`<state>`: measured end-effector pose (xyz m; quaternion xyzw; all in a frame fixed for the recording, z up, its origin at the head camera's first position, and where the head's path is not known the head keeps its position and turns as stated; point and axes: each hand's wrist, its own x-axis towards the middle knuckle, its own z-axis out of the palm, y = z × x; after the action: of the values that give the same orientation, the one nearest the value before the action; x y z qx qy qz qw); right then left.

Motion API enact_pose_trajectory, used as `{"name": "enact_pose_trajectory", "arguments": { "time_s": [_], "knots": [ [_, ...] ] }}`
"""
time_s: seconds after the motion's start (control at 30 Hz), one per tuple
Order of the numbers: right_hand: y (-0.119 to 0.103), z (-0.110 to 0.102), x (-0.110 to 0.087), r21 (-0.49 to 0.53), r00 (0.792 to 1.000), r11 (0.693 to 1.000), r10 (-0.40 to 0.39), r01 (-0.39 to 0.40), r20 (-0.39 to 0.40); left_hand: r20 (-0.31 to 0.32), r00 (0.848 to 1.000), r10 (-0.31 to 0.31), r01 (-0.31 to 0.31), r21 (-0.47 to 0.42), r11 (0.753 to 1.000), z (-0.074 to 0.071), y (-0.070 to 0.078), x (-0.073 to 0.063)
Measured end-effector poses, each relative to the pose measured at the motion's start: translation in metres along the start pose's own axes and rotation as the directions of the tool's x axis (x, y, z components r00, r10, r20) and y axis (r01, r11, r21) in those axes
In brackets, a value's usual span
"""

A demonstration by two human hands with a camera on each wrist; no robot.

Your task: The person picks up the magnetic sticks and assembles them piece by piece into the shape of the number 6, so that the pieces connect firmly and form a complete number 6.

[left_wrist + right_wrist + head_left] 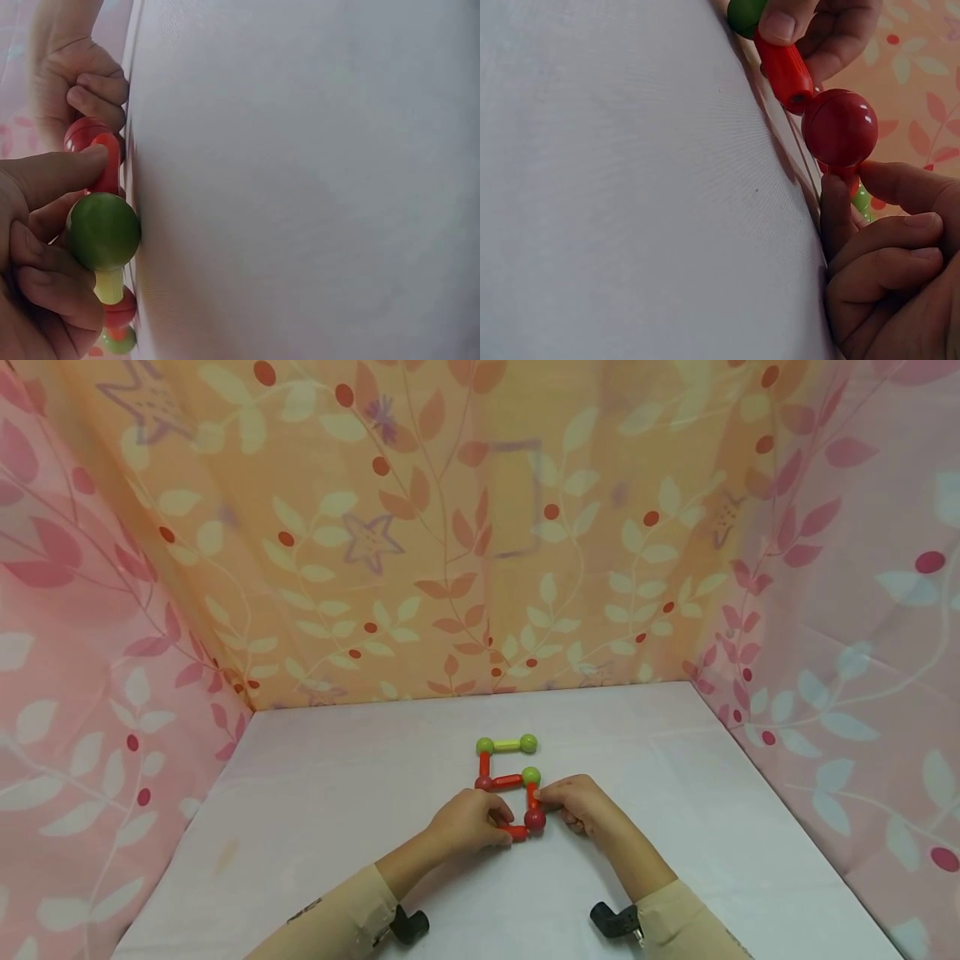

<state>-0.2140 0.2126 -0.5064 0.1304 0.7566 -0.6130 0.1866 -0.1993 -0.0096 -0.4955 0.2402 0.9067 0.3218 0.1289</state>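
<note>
A shape of ball-and-rod toy pieces lies on the white table. My left hand (468,821) pinches a red rod (109,174) at the near end; a green ball (103,231) sits at that rod's other end, with a yellow rod (109,287) beyond it. The held rod's free end is right at a dark red ball (840,127). With thumb and finger, my right hand (587,804) pinches the upright red rod (532,796) behind that ball. A green ball (531,775) tops this rod. In the head view, my left hand hides the near green ball.
Farther back, a red rod (507,782) leads to a red ball (483,784), then another red rod (484,766), a green ball (485,746), a yellow-green rod (507,746) and an end green ball (528,743). Patterned curtains (450,568) enclose the table (337,760) on three sides.
</note>
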Motion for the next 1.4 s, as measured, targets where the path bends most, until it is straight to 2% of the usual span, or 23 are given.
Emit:
{"name": "enact_pose_trajectory", "arguments": {
  "time_s": [0.37,0.7,0.97,1.4],
  "knots": [
    [0.0005,0.0003,0.0022,0.0,1.0,1.0,-0.006,0.006,-0.015,-0.018,1.0,-0.016,0.015,-0.065,0.998,-0.0007,-0.0016,-0.0018],
    [-0.0011,-0.0002,0.0014,-0.021,1.0,1.0,0.01,-0.011,-0.026,-0.023,1.0,0.002,-0.004,-0.097,0.995,0.0005,-0.0054,0.0013],
    [-0.0006,0.0002,0.0015,-0.017,1.0,1.0,-0.005,0.005,-0.015,-0.019,1.0,-0.016,0.014,-0.138,0.99,0.0005,-0.0064,0.0009],
    [-0.0003,0.0008,0.0002,-0.046,1.0,0.999,-0.005,0.005,0.003,-0.005,1.0,-0.025,0.024,-0.121,0.992,0.0013,-0.008,0.0025]
  ]
}}
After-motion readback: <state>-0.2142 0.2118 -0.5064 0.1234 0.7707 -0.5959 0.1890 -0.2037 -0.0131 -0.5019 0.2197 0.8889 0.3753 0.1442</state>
